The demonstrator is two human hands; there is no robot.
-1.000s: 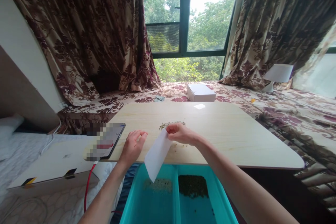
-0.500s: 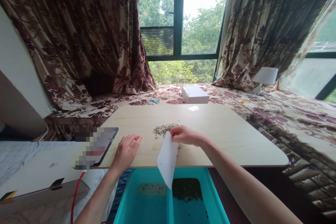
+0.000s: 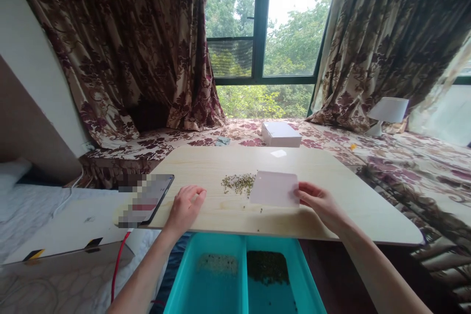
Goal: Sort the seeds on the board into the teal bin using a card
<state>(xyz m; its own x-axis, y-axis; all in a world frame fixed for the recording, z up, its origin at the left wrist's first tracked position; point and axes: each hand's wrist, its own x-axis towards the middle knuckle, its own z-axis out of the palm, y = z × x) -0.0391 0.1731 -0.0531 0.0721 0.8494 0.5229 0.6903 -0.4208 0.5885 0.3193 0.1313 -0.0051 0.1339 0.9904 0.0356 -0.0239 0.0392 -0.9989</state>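
With our right hand [image 3: 323, 205] we are pinching a white card [image 3: 274, 190] beside the seeds [image 3: 237, 183], and resting our left hand [image 3: 186, 204], fingers half-curled, by the counter's [image 3: 371, 206] near edge.

A pale, wood-grained surface [image 3: 206, 167] carries small loose grains [image 3: 237, 184] towards nine o'clock; beyond, at its nine-o'clock edge, a tablet [image 3: 156, 200].

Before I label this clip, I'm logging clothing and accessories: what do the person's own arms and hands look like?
The left hand and right hand are both ungloved, with no ring, watch or bracelet that I can make out. The left forearm and right forearm are sleeveless as far as the picture shows, narrowing towards the wrists.
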